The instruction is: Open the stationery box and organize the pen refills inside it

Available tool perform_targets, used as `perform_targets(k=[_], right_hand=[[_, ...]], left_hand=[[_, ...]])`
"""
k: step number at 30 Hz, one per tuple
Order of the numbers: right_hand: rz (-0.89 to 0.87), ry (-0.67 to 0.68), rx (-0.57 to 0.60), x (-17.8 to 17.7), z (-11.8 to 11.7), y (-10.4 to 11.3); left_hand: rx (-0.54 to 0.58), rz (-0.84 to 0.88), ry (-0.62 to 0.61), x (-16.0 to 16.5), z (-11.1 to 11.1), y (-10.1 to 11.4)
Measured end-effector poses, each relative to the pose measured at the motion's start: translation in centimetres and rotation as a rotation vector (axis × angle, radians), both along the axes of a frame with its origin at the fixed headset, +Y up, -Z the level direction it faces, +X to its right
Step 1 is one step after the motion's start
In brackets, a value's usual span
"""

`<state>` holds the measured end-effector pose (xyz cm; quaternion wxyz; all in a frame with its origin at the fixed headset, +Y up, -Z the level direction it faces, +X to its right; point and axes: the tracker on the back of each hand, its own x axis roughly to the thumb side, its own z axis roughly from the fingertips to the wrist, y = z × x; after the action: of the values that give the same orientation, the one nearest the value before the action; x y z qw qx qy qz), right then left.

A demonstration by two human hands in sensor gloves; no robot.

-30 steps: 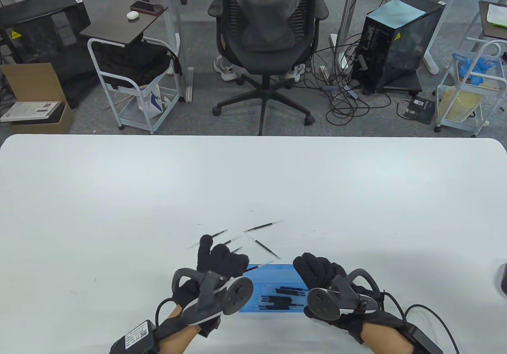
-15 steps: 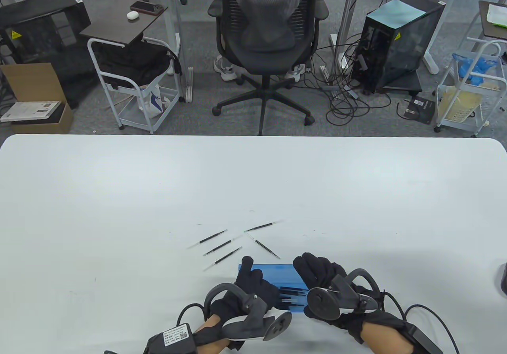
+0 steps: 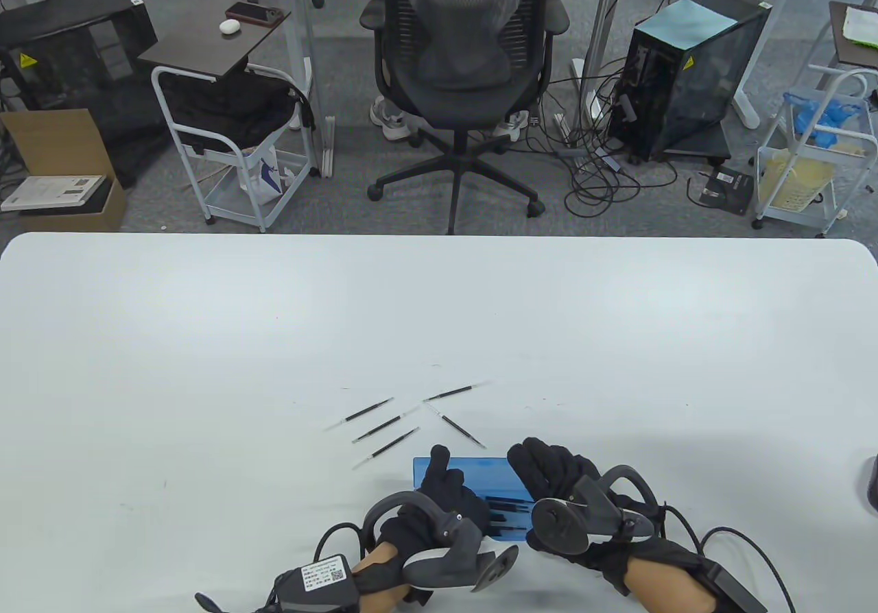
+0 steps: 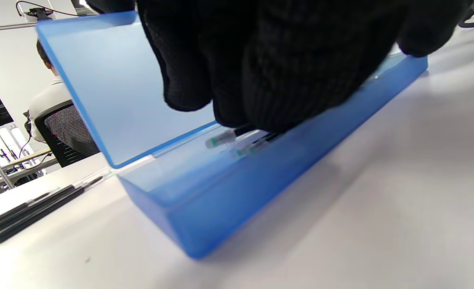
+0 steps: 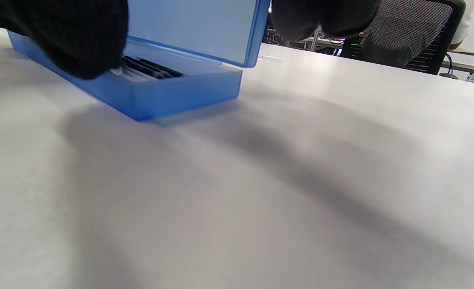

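Observation:
The blue stationery box [image 3: 480,476] stands open near the table's front edge, its lid [image 4: 112,88] tilted up at the far side. Several black pen refills [image 3: 509,503] lie inside it. My left hand [image 3: 449,496] reaches into the box from the left, fingers [image 4: 281,60] curled down over a refill [image 4: 221,139] whose pale tip sticks out under them. My right hand [image 3: 549,469] holds the box at its right end, fingers [image 5: 325,16] behind the lid's edge and thumb [image 5: 72,44] at the front wall. Several loose refills [image 3: 384,426] lie on the table beyond the box.
The white table [image 3: 439,311] stretches wide beyond the refills. An office chair [image 3: 466,71] stands behind its far edge. A dark object [image 3: 872,483] sits at the table's right edge.
My left hand left the loose refills and came back right into the box. The refill that lay by the lid's left end is gone from the table. My right hand kept still.

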<state>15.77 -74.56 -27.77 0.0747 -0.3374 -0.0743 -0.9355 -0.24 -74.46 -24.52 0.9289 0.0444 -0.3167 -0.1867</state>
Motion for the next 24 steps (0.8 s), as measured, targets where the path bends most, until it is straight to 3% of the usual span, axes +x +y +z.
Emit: perform_targets(k=[8, 13, 19, 24], right_hand=[[-0.001, 0.002, 0.0, 0.0, 0.0, 0.0], [-0.001, 0.002, -0.001, 0.0, 0.0, 0.0], [0.0, 0.0, -0.001, 0.0, 0.0, 0.0], [0.003, 0.0, 0.001, 0.0, 0.0, 0.0]], left_hand=[[-0.008, 0.056, -0.025, -0.9, 0.4, 0.9], [0.048, 0.127, -0.01, -2.4, 0.6, 3.9], [0.1, 0.219, 0.149, -5.9, -0.9, 7.3], [0.067, 0.256, 0.361, -9.6, -3.5, 7.3]])
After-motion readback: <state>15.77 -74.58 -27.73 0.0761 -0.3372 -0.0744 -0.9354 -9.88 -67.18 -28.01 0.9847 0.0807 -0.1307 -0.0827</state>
